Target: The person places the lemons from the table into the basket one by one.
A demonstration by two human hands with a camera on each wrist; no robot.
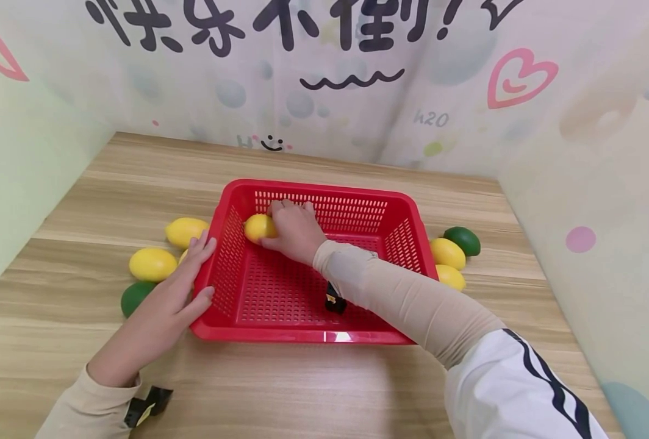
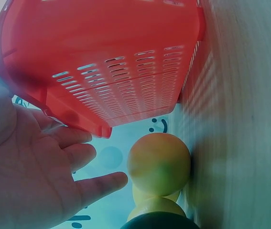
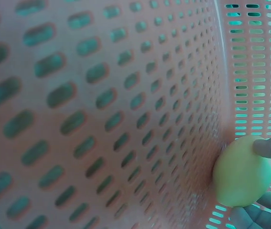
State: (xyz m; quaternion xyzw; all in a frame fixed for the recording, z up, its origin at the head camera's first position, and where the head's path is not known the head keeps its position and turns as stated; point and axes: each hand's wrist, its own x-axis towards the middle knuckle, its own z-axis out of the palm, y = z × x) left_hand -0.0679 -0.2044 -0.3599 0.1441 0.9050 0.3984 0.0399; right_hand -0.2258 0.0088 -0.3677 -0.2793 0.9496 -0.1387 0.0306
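Inside the red plastic basket (image 1: 280, 286), at its far left corner, my right hand (image 1: 297, 231) grips a yellow lemon (image 1: 258, 228). In the right wrist view the lemon (image 3: 243, 171) sits against the perforated wall, thumb on one side and fingers on the other. My left hand (image 1: 173, 292) lies at the basket's left rim, its fingers extended along the edge. The left wrist view shows that hand (image 2: 44, 162) with loosely straight fingers beside the basket's outer wall (image 2: 125, 86), holding no fruit.
Left of the basket lie yellow lemons (image 1: 152, 264) and a dark green fruit (image 1: 136, 297), partly behind my left hand. On the right are two more lemons (image 1: 448, 253) and another green fruit (image 1: 463, 241). A printed backdrop (image 1: 324, 110) rises behind the wooden table (image 1: 302, 384).
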